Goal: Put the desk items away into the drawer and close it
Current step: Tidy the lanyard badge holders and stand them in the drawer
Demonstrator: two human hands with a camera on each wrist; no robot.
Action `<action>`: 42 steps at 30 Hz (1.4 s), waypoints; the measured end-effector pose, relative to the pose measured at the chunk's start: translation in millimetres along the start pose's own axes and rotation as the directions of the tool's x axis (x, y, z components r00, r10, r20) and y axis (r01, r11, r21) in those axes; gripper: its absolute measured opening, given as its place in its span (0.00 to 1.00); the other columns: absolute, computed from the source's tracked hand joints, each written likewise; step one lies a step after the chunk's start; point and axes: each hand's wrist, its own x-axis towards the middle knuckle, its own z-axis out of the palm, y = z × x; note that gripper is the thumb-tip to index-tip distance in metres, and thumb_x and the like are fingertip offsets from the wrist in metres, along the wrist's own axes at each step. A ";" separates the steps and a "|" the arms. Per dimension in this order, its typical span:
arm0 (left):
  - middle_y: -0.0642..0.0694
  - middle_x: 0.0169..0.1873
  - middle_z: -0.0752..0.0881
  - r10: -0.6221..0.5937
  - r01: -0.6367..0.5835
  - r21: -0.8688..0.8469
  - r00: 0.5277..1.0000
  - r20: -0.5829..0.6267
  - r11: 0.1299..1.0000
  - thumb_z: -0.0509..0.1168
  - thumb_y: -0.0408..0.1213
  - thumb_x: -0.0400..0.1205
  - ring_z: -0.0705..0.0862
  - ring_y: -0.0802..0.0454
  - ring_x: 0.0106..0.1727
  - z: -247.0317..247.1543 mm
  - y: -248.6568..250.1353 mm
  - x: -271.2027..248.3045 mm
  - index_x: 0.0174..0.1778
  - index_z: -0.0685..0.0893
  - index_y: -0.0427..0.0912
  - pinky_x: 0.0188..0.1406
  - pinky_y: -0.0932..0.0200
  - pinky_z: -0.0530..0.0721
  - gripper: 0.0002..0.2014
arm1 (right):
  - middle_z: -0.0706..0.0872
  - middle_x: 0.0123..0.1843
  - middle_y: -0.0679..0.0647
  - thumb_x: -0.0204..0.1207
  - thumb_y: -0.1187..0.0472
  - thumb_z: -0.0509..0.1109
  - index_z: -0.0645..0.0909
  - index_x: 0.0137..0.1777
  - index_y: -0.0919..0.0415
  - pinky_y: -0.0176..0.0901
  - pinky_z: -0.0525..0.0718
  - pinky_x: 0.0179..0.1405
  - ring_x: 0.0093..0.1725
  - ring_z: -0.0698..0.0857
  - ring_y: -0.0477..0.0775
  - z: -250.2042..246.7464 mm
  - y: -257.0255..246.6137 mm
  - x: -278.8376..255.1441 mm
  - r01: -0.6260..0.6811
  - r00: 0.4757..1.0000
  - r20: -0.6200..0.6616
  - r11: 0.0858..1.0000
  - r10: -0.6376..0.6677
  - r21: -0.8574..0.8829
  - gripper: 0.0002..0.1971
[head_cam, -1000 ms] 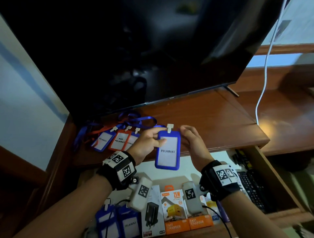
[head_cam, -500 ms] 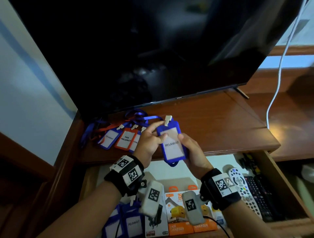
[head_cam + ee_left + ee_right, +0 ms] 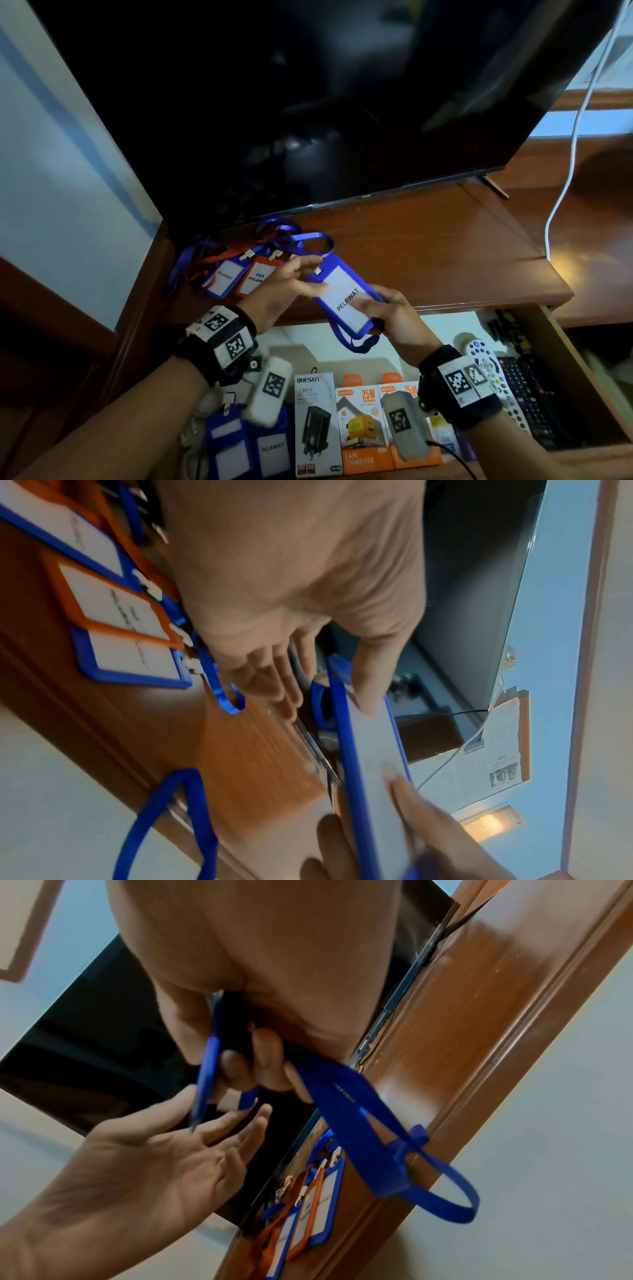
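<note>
Holding the blue badge holder (image 3: 346, 301) above the open drawer (image 3: 582, 387) in the right hand (image 3: 390, 318), long axis from 10 to 4 o'clock, left hand (image 3: 284, 291) loose at 9 o'clock, perhaps touching its edge, lanyard (image 3: 356, 342) hanging toward 6 o'clock.

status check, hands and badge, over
Right hand grips blue badge; left hand open beside it. Drawer open below. Three badges left on desk.
</note>
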 end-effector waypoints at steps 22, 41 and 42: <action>0.47 0.36 0.89 -0.103 -0.012 0.505 0.975 0.198 0.863 0.72 0.33 0.77 0.84 0.58 0.35 -15.7 -2.3 -17.4 0.42 0.89 0.46 0.32 0.68 0.81 0.03 | 0.83 0.32 0.63 0.57 0.60 0.77 0.84 0.39 0.74 0.42 0.74 0.30 0.31 0.79 0.58 3.3 3.8 -2.8 -0.108 0.994 -0.024 0.980 0.105 -0.167 0.16; 0.45 0.30 0.87 0.241 -0.155 0.278 0.920 -0.309 0.948 0.73 0.34 0.76 0.81 0.49 0.34 -8.5 -15.2 -14.7 0.42 0.90 0.38 0.32 0.56 0.78 0.03 | 0.66 0.21 0.44 0.79 0.70 0.67 0.82 0.37 0.65 0.37 0.54 0.22 0.21 0.61 0.43 37.5 -15.1 -18.5 0.039 0.996 0.090 0.969 -0.018 -0.244 0.08; 0.43 0.31 0.88 0.264 -0.154 0.361 0.923 -0.278 0.920 0.75 0.37 0.74 0.82 0.50 0.33 -6.3 -17.9 -15.2 0.41 0.90 0.36 0.35 0.52 0.81 0.07 | 0.67 0.21 0.44 0.79 0.69 0.67 0.83 0.35 0.62 0.36 0.55 0.21 0.21 0.61 0.43 40.3 -18.1 -18.2 0.047 0.995 0.098 0.961 -0.021 -0.272 0.11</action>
